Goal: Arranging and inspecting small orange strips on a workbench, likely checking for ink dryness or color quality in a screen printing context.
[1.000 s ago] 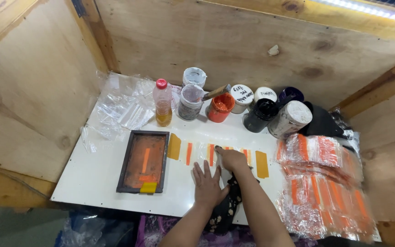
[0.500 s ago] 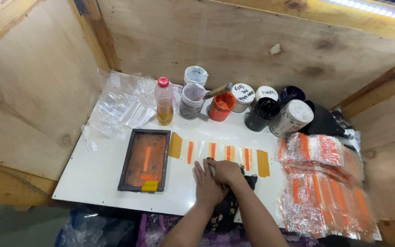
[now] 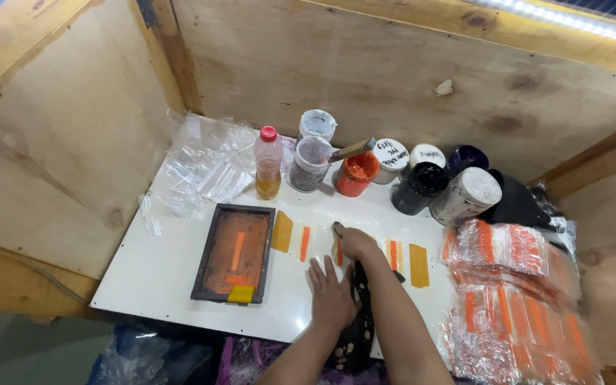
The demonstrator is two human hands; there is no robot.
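So we've got our left hand (image 3: pixel 331 294) lying flat and open on the white table (image 3: pixel 158 274), fingers spread, holding nothing, just bracing. Right next to it, a bit further out, our right hand (image 3: pixel 356 242) is curled down with the fingertips pinched on the clear strip with orange stripes (image 3: pixel 304 244) that runs sideways across the table; we can't quite tell whether the fingers are closed around an edge or just pressing on top. Off to the left of that grip the strip ends in a yellow tape piece (image 3: pixel 281 232), and to the right there's another orange stripe and a second yellow tape tab (image 3: pixel 418 265). Further left sits the dark printing frame (image 3: pixel 235 253), with orange ink on its mesh and a little yellow tab at its near end. If we had to judge, doing this well means keeping the flat hand firm so the strip can't slide, and keeping fingers off the orange stripes in case the ink is wet. To the right of the hands is a pile of bagged orange-printed packets (image 3: pixel 515 299). Beyond the grip: a bottle of yellow liquid (image 3: pixel 268 164), an open orange ink tub (image 3: pixel 357 174) with a stick in it, more jars (image 3: pixel 465 196), and crumpled clear bags (image 3: pixel 208 171) far left.
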